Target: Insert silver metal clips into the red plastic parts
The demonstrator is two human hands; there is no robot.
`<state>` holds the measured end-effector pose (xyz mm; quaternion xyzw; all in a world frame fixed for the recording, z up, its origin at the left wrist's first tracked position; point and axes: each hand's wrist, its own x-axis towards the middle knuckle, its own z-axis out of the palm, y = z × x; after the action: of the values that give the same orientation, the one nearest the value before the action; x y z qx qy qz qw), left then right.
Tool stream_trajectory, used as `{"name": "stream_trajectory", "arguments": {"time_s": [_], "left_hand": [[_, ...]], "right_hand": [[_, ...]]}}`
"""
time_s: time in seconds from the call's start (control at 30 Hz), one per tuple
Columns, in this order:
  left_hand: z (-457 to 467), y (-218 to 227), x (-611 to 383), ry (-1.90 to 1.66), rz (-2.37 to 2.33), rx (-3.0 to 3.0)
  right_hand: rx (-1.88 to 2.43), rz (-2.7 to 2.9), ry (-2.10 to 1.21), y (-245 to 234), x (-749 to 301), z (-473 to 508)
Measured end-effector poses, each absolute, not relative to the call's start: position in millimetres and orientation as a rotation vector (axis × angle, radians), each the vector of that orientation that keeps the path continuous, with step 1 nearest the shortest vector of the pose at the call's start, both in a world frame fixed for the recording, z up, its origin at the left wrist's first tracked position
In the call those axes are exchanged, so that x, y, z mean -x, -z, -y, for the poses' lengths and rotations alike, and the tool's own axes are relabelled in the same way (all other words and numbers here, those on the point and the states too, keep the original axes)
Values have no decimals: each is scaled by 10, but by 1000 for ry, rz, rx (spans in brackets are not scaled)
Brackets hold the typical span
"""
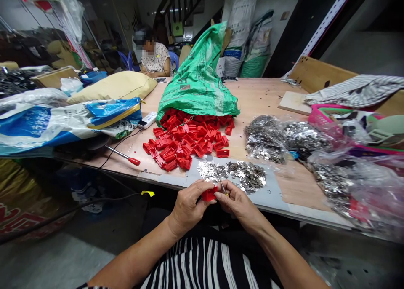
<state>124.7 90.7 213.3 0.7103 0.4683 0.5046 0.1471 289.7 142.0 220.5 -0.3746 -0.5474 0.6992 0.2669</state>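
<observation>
Just over the table's front edge, my left hand (189, 202) is closed around a small red plastic housing (208, 194), pinched between thumb and fingers. Beside it, my right hand (236, 201) is closed on a thin metal tool (223, 188) with a yellowish part; its exact kind does not show. The right fingertips meet the right side of the housing. Behind the hands lie a heap of bright flat metal pieces (210, 171) and a darker heap of metal pieces (249, 175). Many more red housings (176, 148) spill from a green woven sack (198, 86).
Plastic bags of metal pieces (267, 137) and a pink basket (318, 112) stand at the right. A red-tipped lever (124, 155) juts out at left, near a blue-and-white sack (63, 120). Across the table sits another person (156, 59).
</observation>
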Motion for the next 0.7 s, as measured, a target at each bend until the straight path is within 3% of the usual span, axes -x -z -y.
{"name": "stream_trajectory", "arguments": {"time_s": [0.7], "left_hand": [[-698, -1932, -1350, -1465, -1212, -1692]], "right_hand": [[999, 1390, -2088, -2028, -3060, -1264]]}}
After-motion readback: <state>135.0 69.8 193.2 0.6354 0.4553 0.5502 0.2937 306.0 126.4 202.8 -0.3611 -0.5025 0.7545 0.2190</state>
